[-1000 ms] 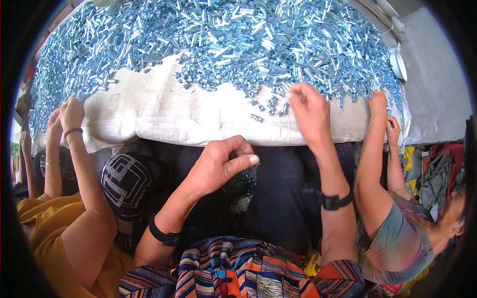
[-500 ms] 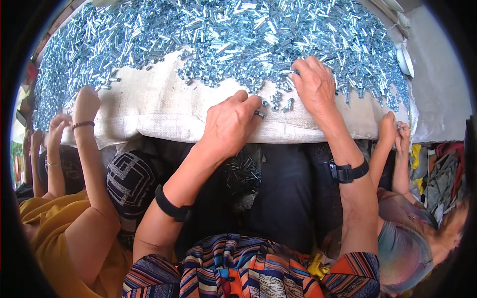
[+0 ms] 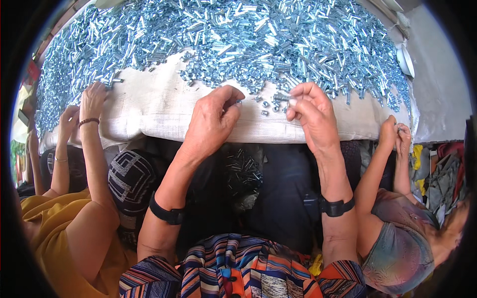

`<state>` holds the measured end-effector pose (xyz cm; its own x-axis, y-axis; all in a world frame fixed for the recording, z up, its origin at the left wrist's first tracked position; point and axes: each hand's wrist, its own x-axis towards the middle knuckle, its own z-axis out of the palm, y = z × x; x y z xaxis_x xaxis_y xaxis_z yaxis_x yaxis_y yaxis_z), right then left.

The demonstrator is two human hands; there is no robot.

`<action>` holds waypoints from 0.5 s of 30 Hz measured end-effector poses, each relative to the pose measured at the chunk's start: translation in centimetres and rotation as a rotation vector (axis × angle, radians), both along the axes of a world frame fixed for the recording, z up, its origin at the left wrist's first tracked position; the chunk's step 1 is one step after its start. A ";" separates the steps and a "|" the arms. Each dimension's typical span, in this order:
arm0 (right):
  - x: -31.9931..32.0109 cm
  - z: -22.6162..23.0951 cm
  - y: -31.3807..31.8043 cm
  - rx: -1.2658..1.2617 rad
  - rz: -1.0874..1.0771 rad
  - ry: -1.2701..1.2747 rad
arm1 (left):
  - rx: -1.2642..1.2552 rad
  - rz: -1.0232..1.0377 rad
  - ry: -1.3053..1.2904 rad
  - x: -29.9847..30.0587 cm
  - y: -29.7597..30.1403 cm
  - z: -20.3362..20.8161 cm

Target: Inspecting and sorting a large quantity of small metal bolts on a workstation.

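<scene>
My left hand (image 3: pixel 213 119) hovers over the pale cloth with thumb and fingers pinched together. A bit of a small bluish metal piece (image 3: pixel 239 101) shows at its fingertips; the rest is hidden. My right hand (image 3: pixel 314 116) pinches a slim metal fastener (image 3: pixel 281 97), slightly blurred, which sticks out leftward from the fingers. Between the hands, several small nut-like metal pieces (image 3: pixel 265 104) lie on the cloth. Just beyond both hands spreads a big heap of shiny metal tubes and sleeves (image 3: pixel 238 44).
The light woven cloth (image 3: pixel 149 107) covers the work surface to its front edge. A co-worker's hand (image 3: pixel 93 99) reaches the heap at left; another's hands (image 3: pixel 396 131) work at right. More metal parts (image 3: pixel 243 171) lie below the edge, between my legs. A white bowl (image 3: pixel 404 60) sits far right.
My left hand has drawn back left, and the bolt-like piece seen in it no longer shows there. My right hand has come down and turned, with a fastener now at its fingertips.
</scene>
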<state>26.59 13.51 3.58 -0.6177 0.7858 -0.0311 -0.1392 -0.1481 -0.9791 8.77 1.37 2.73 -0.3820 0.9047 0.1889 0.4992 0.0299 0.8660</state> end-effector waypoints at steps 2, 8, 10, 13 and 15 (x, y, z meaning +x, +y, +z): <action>0.1 0.0 -1.2 -0.040 0.048 0.016 | -0.034 -0.003 -0.152 0.1 -0.7 0.1; -0.1 0.3 -4.7 -0.153 0.078 0.072 | -0.028 -0.119 -0.835 0.6 -3.1 0.6; -0.4 0.2 -5.8 -0.195 0.082 0.112 | 0.027 -0.155 -1.060 0.9 -3.9 0.6; -0.8 0.4 -7.2 -0.179 0.134 0.091 | 0.067 -0.176 -1.115 1.6 -4.3 0.5; -0.5 0.4 -7.6 -0.146 0.182 0.043 | 0.068 -0.164 -1.131 1.6 -4.7 0.5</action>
